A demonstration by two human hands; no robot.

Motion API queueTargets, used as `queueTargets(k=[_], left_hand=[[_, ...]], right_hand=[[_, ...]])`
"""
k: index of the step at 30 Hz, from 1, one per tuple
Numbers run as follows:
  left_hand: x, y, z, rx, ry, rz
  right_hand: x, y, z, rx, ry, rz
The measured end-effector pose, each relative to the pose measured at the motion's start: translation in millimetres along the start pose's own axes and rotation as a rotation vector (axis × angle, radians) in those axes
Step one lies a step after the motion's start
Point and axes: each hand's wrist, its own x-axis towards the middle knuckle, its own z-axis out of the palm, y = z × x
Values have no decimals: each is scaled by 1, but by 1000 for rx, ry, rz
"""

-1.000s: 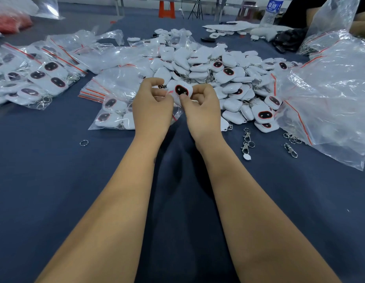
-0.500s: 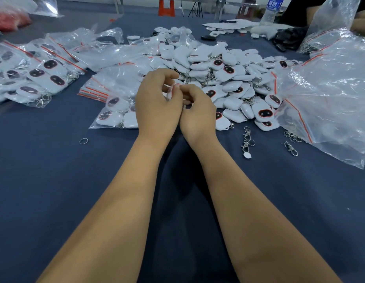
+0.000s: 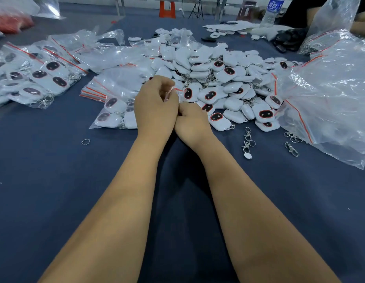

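Navy cloth on the bench (image 3: 54, 201), hands touching up ahead. Left hand (image 3: 156, 105) pinches a small clear bag (image 3: 169, 92); right hand (image 3: 192, 121) curls beneath, its hold I cannot tell. Slick film could slip, dropping into the white fobs (image 3: 218, 78) heaped just beyond.
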Motion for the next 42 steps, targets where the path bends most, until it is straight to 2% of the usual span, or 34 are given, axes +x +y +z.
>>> queueTargets(k=[6,9,13,16,20,26,31,33,36,42], left_hand=[[1,-10,2,118,-142,-112],[0,-11,4,213,-209,-92],[-1,-13,7,345,-263,4],[1,-16,5,437,-249,41],[4,-21,-3,533,-183,25],[8,-23,-12,464,-70,-41],[3,-13,-6,331,-97,-14],[1,-11,-5,260,-147,-51],[1,-9,-5,179,-210,-86],[3,-11,-2,52,-216,-156]], right_hand=[[1,4,-4,127,107,62],[2,5,-8,182,240,72],[6,15,-19,-78,386,48],[7,24,-22,-318,362,149],[8,27,-20,-430,228,218],[10,30,-22,-405,292,173],[14,26,-22,-356,374,136],[14,25,-22,-257,367,73],[10,19,-20,81,371,-10],[6,10,-15,511,312,68]])
